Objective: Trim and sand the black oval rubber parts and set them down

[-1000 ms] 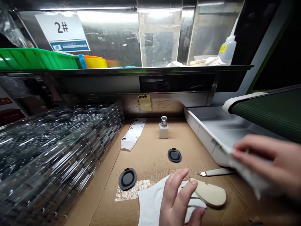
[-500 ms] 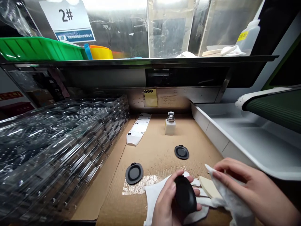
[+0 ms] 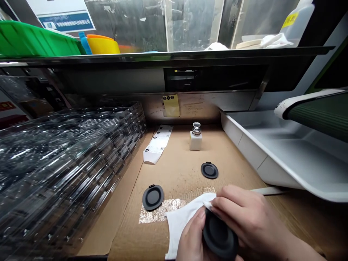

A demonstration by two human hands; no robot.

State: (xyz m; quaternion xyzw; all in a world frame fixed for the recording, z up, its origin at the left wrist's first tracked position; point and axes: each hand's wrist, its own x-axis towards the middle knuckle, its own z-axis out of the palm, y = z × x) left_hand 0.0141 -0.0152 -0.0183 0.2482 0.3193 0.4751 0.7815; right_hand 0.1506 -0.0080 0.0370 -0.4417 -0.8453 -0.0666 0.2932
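Note:
A black oval part (image 3: pixel 219 235) is gripped in my left hand (image 3: pixel 192 235), its recessed face turned up. My right hand (image 3: pixel 244 214) pinches a white cloth, whose tip (image 3: pixel 207 205) touches the upper edge of the black part. Most of that cloth is hidden behind my fingers. Beneath my hands lies a white glove-like fabric (image 3: pixel 179 224) on the cardboard (image 3: pixel 174 174). Two similar black oval parts rest flat, one at left (image 3: pixel 153 197) and one farther back at right (image 3: pixel 209 170).
A white bottle with a metal top (image 3: pixel 195 137) stands at the back, near a label strip (image 3: pixel 158 144). Stacked clear plastic trays (image 3: pixel 81 163) fill the left side. At right are a white bin (image 3: pixel 266 159) and a green belt (image 3: pixel 320 112). A metal shelf (image 3: pixel 168 58) crosses above.
My right hand has moved left with the cloth onto the black part. The part in my left hand now shows its recessed face. The camera view has tilted down slightly.

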